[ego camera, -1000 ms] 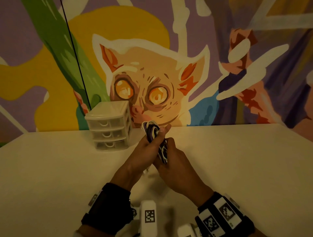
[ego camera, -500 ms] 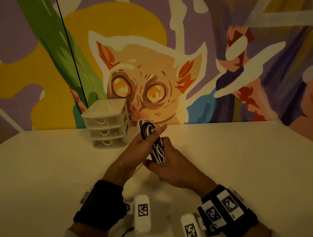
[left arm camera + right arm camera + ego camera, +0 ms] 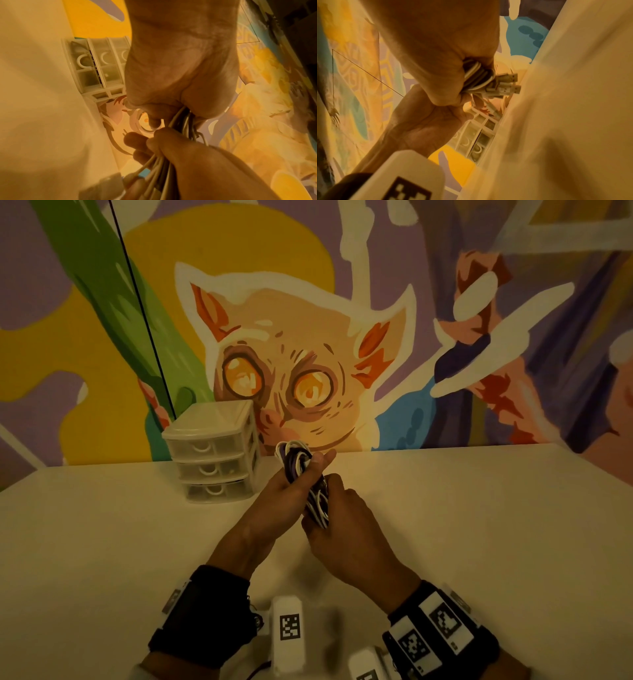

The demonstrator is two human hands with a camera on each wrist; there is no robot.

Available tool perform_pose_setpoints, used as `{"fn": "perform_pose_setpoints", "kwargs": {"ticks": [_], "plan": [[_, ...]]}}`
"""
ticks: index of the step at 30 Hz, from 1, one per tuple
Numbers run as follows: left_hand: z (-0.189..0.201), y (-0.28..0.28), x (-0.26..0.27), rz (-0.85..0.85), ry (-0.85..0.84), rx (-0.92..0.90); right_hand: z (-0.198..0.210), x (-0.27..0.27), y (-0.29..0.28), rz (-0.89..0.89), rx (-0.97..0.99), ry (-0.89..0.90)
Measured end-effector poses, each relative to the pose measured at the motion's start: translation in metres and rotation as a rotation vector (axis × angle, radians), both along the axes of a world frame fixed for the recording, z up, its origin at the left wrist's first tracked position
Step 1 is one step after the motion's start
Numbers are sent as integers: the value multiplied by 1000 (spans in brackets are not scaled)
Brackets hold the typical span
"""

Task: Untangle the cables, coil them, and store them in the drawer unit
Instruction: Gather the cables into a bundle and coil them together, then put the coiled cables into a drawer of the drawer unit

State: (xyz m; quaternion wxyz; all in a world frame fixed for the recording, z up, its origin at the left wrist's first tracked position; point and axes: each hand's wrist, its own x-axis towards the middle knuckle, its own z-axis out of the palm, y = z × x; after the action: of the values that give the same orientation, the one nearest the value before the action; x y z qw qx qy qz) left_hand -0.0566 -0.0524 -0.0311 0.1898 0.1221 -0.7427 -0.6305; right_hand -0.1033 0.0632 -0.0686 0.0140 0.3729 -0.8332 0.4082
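A coiled bundle of white and dark cables (image 3: 301, 470) is held up above the white table (image 3: 479, 525), a little right of the drawer unit. My left hand (image 3: 291, 491) grips its upper half, thumb along the loops. Around the lower half curls my right hand (image 3: 339, 518). The left wrist view shows the cable strands (image 3: 181, 121) running between both fists. In the right wrist view the cable loops (image 3: 477, 77) fill my right fist, and USB plugs (image 3: 510, 83) stick out of it. The small translucent three-drawer unit (image 3: 214, 451) stands by the wall with all drawers closed.
The table's far edge meets a painted mural wall (image 3: 308, 354). A thin dark cord (image 3: 144, 313) runs down the wall behind the drawer unit. White tagged wrist cameras (image 3: 289, 631) sit below my hands.
Both hands stay on the cable bundle and have shifted only slightly against the table. My head has turned a little, so the scene sits differently in view.
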Motion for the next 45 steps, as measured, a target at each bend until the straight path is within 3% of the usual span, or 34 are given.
{"fn": "perform_pose_setpoints", "kwargs": {"ticks": [11, 17, 25, 30, 35, 39, 42, 45], "plan": [[-13, -6, -6, 84, -103, -83, 19, 22, 1, -26, 83, -34], [-22, -23, -15, 108, -183, -33, 23, 21, -15, -113, 220, 183], [-14, -23, -10, 137, -184, 122, 37, 12, -23, -54, 395, 351], [7, -15, 8, 56, -58, 276, 41, 10, -20, -49, 363, 234], [15, -33, 15, 70, -70, 400, 47, 14, -16, -34, 342, 69], [18, -54, 43, 121, -116, 324, 51, 18, -16, -31, 360, 56], [16, -86, 66, 241, -1, 226, 54, 15, -14, -50, 388, 63], [8, -130, 82, 542, 69, -158, 57, 8, -17, -66, 403, 67]]}}
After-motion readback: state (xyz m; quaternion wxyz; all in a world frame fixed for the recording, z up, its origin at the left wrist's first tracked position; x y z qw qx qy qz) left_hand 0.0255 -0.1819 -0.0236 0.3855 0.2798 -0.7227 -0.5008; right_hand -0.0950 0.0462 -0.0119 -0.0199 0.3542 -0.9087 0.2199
